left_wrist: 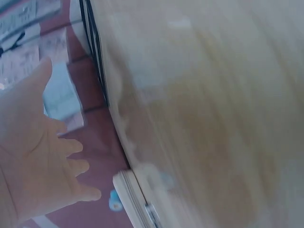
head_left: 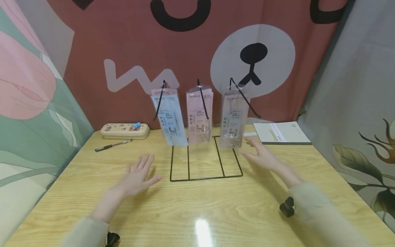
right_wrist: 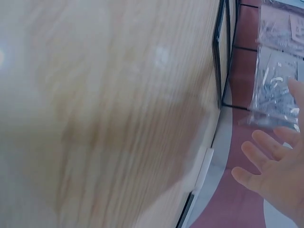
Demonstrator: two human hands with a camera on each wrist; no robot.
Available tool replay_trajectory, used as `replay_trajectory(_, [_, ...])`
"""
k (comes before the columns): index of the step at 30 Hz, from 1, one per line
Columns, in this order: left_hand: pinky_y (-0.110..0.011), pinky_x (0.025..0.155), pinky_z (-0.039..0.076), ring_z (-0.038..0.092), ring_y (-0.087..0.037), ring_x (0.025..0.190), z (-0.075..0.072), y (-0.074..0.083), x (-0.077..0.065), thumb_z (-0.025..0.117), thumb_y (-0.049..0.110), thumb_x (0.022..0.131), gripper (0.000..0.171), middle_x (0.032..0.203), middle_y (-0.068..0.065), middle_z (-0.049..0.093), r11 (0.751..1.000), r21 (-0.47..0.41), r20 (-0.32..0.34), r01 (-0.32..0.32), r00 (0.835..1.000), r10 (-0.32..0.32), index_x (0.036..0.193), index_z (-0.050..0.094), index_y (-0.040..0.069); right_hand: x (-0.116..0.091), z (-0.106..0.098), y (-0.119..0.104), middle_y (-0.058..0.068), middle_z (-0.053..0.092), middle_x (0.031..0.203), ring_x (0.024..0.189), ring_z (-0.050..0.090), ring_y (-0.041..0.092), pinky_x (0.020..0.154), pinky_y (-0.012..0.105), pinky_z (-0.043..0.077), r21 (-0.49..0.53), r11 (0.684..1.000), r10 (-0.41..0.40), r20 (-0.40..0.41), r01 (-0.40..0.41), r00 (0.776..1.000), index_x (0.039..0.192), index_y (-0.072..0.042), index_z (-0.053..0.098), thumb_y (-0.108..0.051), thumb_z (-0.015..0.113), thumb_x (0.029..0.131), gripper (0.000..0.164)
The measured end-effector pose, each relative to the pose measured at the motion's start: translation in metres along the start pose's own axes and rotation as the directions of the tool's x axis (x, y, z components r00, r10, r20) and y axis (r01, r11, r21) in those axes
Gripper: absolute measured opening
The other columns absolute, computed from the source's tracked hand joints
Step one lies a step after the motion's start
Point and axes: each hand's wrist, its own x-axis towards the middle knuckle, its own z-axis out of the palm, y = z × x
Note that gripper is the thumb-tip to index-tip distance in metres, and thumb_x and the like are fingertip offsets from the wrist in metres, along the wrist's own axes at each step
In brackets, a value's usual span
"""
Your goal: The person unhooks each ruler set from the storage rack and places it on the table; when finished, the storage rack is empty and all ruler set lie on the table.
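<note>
A black wire display rack (head_left: 206,178) stands on the table with flat plastic packets of hooks on its prongs. On the left prong hangs a blue packet (head_left: 171,120), on the middle one a pink packet (head_left: 200,118), and on the right one a greyish packet (head_left: 233,132). My left hand (head_left: 135,180), fingers spread, is held in front of the rack's left side and holds nothing. My right hand (head_left: 262,156) reaches in from the right, its fingertips close beside the greyish packet, also with nothing in it. Both palms face inward toward the rack.
At the back left lies a cream pencil case (head_left: 124,131) with a small blue item (head_left: 135,126) on top. A pen (head_left: 112,145) lies in front of it. A white notebook (head_left: 281,133) lies at the back right. A printed curtain (head_left: 129,44) hangs behind the table.
</note>
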Motion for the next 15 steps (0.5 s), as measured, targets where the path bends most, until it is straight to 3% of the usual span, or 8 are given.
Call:
replay_trajectory(6, [-0.071,0.108,0.009,0.013,-0.046,0.142,0.013,0.016,0.009,0.048,0.048,0.095,0.078,0.156,-0.019,0.016,0.996,-0.055,0.051,-0.068,0.996,0.071,0.151,0.015,0.005,0.010,0.010,-0.003,0.033,0.043,0.137,0.123,0.043,0.049,0.103,0.060,0.035,0.051,0.999,-0.014,-0.035,0.016,0.999,0.141,0.009,0.031,-0.021,0.058,0.094,0.062])
replay_trajectory(15, [-0.067,0.111,0.011,0.018,-0.043,0.142,0.021,0.033,0.020,0.048,0.042,0.097,0.068,0.154,-0.019,0.025,0.989,-0.064,0.103,-0.136,0.985,0.142,0.147,0.028,0.001,0.023,0.017,-0.002,0.035,0.048,0.129,0.116,0.050,0.049,0.099,0.058,0.041,0.111,0.993,-0.031,-0.097,0.041,0.995,0.134,0.012,0.036,-0.011,0.057,0.093,0.052])
